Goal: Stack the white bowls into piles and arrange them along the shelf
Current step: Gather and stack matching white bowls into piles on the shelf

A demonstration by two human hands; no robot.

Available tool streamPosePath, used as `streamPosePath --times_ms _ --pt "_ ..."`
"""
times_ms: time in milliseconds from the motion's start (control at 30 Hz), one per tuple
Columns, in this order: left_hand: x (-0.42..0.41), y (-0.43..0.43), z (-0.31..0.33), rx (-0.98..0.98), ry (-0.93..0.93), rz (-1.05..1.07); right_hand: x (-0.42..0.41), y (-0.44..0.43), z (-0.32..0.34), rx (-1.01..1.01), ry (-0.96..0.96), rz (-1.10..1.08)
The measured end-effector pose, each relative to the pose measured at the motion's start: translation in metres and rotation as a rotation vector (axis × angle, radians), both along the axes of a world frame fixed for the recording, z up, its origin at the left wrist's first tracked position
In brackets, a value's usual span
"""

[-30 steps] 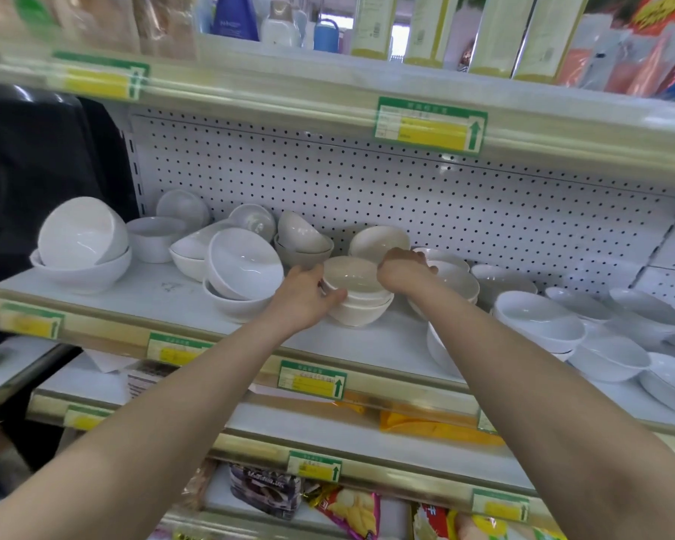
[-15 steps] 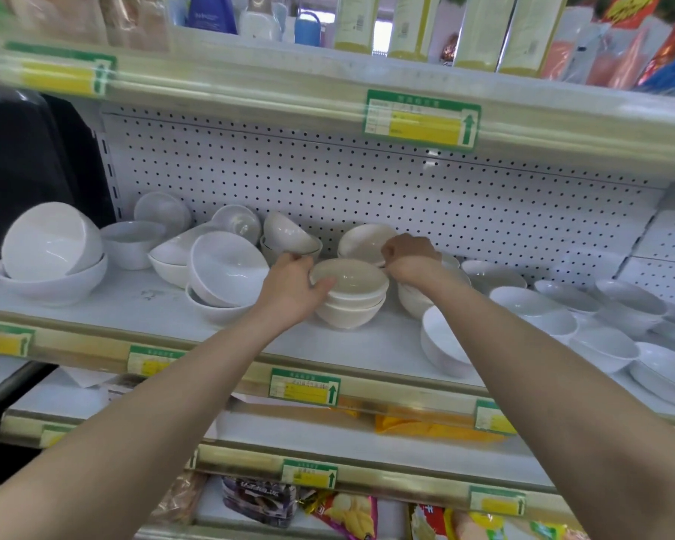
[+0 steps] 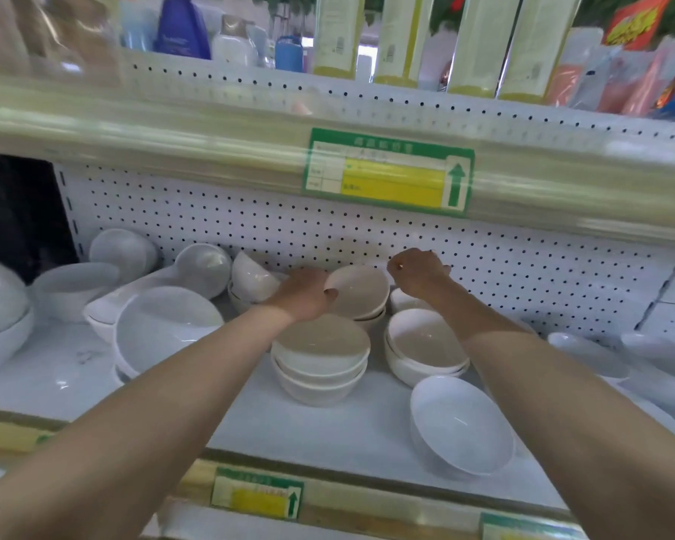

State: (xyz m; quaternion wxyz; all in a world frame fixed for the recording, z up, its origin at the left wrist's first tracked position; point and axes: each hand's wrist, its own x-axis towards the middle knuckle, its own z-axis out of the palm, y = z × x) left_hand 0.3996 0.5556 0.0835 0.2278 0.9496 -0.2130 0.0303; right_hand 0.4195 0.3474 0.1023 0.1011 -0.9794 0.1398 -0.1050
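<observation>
Many white bowls lie on the white shelf. A pile of three cream-white bowls stands in the middle, and a second low pile is just right of it. Behind them a tilted bowl leans on another one by the pegboard. My left hand grips its left rim, thumb on the inside. My right hand is at that bowl's right edge with fingers curled down; I cannot see whether it holds anything.
Large white bowls lie loose at the left, with smaller ones tipped against the pegboard. A single bowl leans near the front edge, and shallow bowls are at the right. The upper shelf rail hangs low overhead.
Both hands left the front pile and reached back to the tilted bowl by the pegboard. The view has moved closer to the shelf.
</observation>
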Motion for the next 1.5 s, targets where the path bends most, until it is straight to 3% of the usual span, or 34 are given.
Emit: streamPosePath --times_ms 267,500,1200,1400,1500 --pt "0.025 -0.012 -0.017 0.083 0.085 0.027 0.025 0.001 -0.023 -0.017 0.038 0.086" --pt "0.032 -0.009 -0.013 -0.052 0.019 0.07 0.029 0.007 -0.024 0.118 0.077 0.03" --pt "0.033 0.0 -0.035 -0.086 0.054 0.077 0.03 -0.002 -0.04 0.212 0.01 0.103" --pt "0.028 0.0 -0.031 -0.057 0.056 0.085 0.033 -0.004 -0.044 0.194 0.021 0.083" --pt "0.017 0.002 -0.017 -0.029 -0.015 0.087 0.033 0.001 -0.037 0.07 -0.029 0.053"
